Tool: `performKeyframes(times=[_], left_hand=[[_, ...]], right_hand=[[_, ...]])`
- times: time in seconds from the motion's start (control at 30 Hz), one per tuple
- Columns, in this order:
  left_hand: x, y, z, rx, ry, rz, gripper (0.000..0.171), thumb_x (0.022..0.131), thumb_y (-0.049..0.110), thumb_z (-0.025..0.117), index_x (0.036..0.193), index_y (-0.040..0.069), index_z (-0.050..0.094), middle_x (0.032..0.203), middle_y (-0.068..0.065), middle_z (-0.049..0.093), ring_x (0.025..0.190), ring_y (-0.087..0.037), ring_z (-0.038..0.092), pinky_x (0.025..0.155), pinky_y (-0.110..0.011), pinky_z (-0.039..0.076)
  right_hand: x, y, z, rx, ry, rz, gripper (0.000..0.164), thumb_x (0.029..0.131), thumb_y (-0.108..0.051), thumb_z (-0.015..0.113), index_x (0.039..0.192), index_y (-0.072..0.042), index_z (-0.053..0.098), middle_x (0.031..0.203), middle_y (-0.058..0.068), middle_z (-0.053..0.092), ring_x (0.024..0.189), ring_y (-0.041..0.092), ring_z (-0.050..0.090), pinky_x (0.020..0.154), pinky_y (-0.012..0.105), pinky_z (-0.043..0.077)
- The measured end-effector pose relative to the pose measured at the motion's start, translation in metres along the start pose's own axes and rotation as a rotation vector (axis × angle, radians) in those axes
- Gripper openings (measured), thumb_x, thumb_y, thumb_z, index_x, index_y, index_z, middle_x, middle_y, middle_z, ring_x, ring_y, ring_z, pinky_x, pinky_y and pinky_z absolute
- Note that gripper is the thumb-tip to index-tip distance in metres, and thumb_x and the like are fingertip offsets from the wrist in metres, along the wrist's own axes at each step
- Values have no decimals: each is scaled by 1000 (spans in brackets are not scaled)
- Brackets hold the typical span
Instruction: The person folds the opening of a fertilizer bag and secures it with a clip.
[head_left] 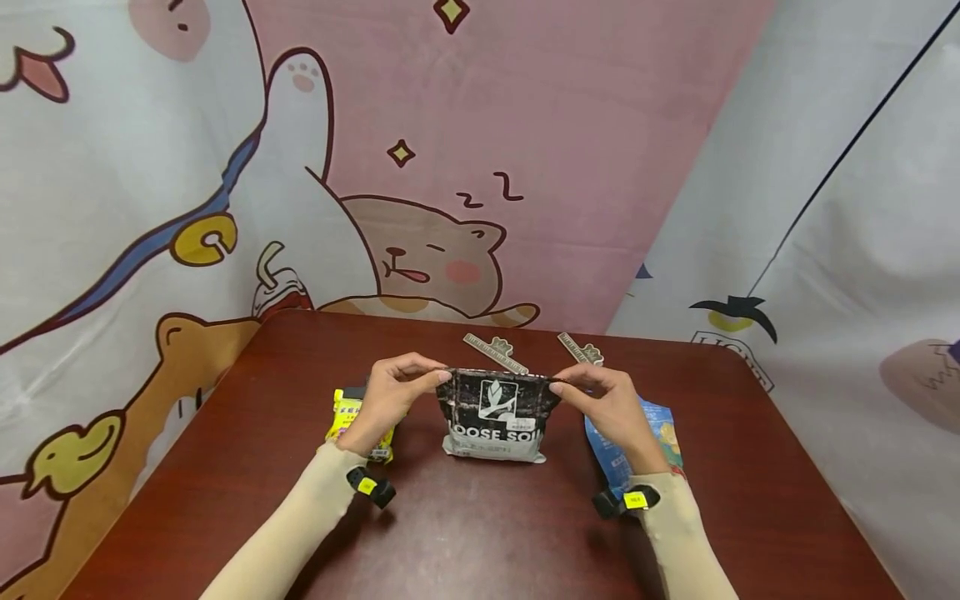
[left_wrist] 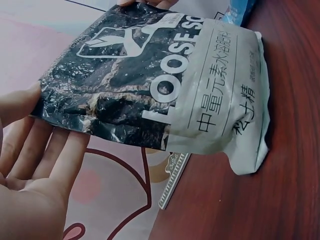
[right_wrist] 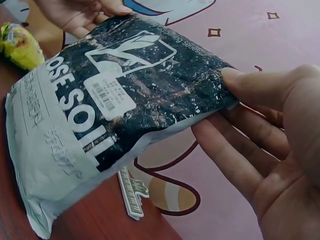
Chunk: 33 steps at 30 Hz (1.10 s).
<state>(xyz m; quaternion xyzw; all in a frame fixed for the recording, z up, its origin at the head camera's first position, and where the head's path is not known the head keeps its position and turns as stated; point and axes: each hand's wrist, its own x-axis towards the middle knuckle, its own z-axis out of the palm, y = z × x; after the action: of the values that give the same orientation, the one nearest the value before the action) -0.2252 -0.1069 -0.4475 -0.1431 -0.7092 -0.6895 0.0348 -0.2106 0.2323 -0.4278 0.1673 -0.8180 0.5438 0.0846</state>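
A black and pale grey bag printed "LOOSE SOIL" (head_left: 495,417) stands upright in the middle of the table, its top edge stretched between both hands. My left hand (head_left: 396,396) pinches the top left corner, thumb on the printed front and fingers behind, as the left wrist view shows. At the top right corner my right hand (head_left: 609,408) pinches in the same way. A white barcode label (right_wrist: 109,96) sits on the front of the bag. The bag's pale lower part bulges in both wrist views.
Partly behind the left hand lies a yellow packet (head_left: 347,412). A blue packet (head_left: 663,425) lies under the right forearm. Two ruler-like clips (head_left: 495,354) rest behind the bag on the brown table (head_left: 480,533). A cartoon-printed cloth (head_left: 570,167) hangs behind the table.
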Motion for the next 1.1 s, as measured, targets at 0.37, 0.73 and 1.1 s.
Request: performKeyframes(times=[0.37,0.73,1.1], left_hand=[[-1,0,-1,-86,-41,-76,31,91,22,79,114,3,76,106,1,79,98,-16,75,89,-37,62],[-1,7,-5,2,-56,-54,27,90,26,80,112,10,79,108,0,79,101,-17,74,88,-35,61],[16,17,-21,29,-223,3,30,96,27,73,122,12,74,121,-11,75,113,-24,72,98,-38,58]], right_hand=[[2,9,-3,100,-19,15,16,93,-17,77,105,-6,80,101,-1,79,84,18,76,81,34,62],[2,3,-3,27,-18,-8,11,93,-19,78,102,-15,80,97,4,79,86,16,71,76,33,59],[1,4,-5,8,-32,22,9,92,-23,78,100,-18,80,97,3,78,88,15,69,75,35,58]])
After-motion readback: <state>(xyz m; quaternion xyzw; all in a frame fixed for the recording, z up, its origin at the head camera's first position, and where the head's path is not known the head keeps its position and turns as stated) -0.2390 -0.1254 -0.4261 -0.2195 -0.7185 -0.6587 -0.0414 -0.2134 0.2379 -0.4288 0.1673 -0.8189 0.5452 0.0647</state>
